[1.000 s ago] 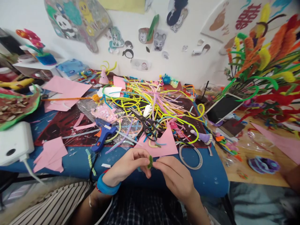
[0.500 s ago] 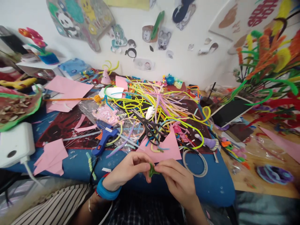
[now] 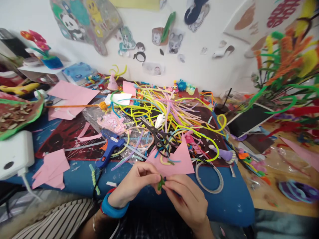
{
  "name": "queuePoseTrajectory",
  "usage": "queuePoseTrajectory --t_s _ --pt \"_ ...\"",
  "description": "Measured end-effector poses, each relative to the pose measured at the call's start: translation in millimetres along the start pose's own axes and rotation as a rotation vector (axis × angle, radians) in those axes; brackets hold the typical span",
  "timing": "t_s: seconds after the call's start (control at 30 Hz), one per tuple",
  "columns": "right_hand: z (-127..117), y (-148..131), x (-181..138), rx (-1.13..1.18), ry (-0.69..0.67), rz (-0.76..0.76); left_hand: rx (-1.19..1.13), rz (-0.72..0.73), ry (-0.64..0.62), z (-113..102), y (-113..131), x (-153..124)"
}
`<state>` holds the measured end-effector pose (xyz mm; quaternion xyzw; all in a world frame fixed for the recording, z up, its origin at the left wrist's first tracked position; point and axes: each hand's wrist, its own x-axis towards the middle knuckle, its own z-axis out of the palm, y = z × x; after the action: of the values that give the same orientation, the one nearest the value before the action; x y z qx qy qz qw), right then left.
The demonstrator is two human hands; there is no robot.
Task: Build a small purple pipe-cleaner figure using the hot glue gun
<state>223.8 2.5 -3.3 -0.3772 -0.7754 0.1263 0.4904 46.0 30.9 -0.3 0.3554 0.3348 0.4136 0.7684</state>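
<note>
Both hands meet over the front edge of the blue table [image 3: 224, 202]. My left hand [image 3: 136, 184], with a blue wristband, pinches a small green pipe-cleaner piece [image 3: 160, 183] from the left. My right hand [image 3: 186, 196] pinches the same green piece from the right, fingers curled. A pink paper triangle [image 3: 179, 159] lies just beyond the fingers. Black scissors [image 3: 159, 139] rest behind it on a heap of coloured pipe cleaners [image 3: 169, 113].
A blue glue gun [image 3: 109, 147] lies left of the scissors, a tape ring [image 3: 209, 172] right of the pink triangle. Pink paper scraps [image 3: 51, 167], a white box [image 3: 15, 154], a tablet [image 3: 249, 119] and a pipe-cleaner bouquet [image 3: 289, 66] surround the mat.
The hands have twisted the green piece slightly, so it now stands more upright between the fingertips. The view has shifted a little; nothing else on the table moved.
</note>
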Motion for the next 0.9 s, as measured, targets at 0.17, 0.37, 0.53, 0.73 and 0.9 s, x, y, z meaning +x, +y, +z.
queuePoseTrajectory --t_s 0.17,0.37,0.53,0.73,0.9 --pt "6 9 -1 0.026 -0.032 0.043 -0.016 -0.022 0.038 -4 -3 8" --pt "0 11 6 -0.095 -0.094 0.093 0.178 0.005 0.152 -4 4 7" --pt "-3 8 9 -0.183 -0.041 0.117 0.775 0.413 0.203 4 16 1" --pt "-5 9 7 -0.162 -0.133 0.186 1.338 0.622 0.118 0 16 3" --pt "-1 14 4 -0.28 -0.099 0.26 1.523 0.694 0.135 -4 15 10"
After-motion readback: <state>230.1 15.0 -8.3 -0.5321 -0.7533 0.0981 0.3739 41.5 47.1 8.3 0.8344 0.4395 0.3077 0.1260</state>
